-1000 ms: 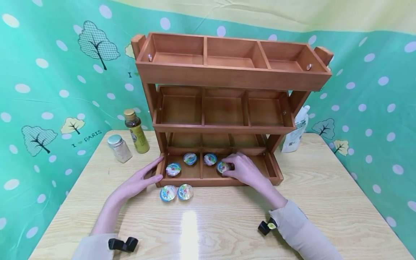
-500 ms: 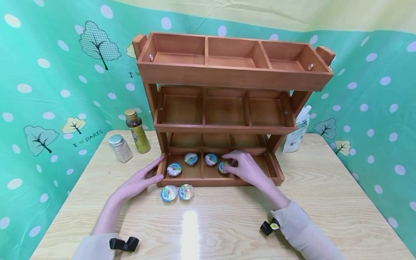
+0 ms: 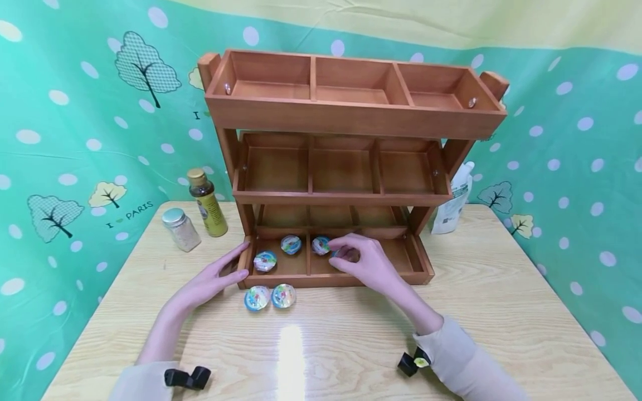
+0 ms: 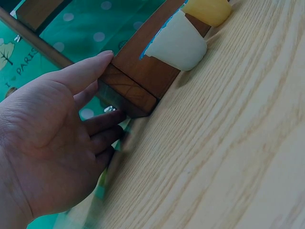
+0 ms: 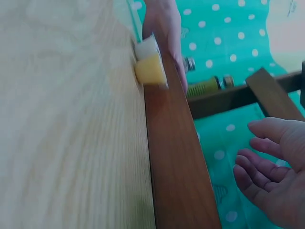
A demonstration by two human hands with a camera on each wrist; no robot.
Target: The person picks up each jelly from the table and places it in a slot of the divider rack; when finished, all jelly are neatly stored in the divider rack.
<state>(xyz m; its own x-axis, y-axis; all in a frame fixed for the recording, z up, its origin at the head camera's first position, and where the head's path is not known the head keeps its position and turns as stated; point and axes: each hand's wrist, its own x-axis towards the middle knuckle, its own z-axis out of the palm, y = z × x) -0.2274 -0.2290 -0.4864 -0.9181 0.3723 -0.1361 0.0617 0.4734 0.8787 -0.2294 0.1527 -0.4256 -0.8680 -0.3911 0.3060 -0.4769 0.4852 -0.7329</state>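
Observation:
My right hand [image 3: 363,262] is over the middle compartment of the wooden rack's bottom tier [image 3: 326,281]. Its thumb and fingers stand apart, and the right wrist view shows nothing between them. Beneath the fingertips, a jelly cup [image 3: 334,254] is mostly hidden; a second jelly cup [image 3: 320,245] sits beside it. Two more, a front jelly cup [image 3: 264,261] and a rear jelly cup [image 3: 291,244], lie in the left compartment. With extended fingers, my left hand [image 3: 210,284] touches the tier's left end. On the table in front are a white jelly cup [image 4: 178,43] and a yellow jelly cup [image 4: 209,10].
Above rise the rack's middle tier [image 3: 346,197] and top tier [image 3: 356,117], each divided into three compartments. At left stand a glass jar [image 3: 181,229] with a teal lid and a yellow-labelled bottle [image 3: 208,203]. A white pouch [image 3: 451,203] is behind the rack's right side.
My right hand has let go of the jelly cup in the middle compartment, its thumb and fingers parting from it. The left hand keeps its place on the rack's end.

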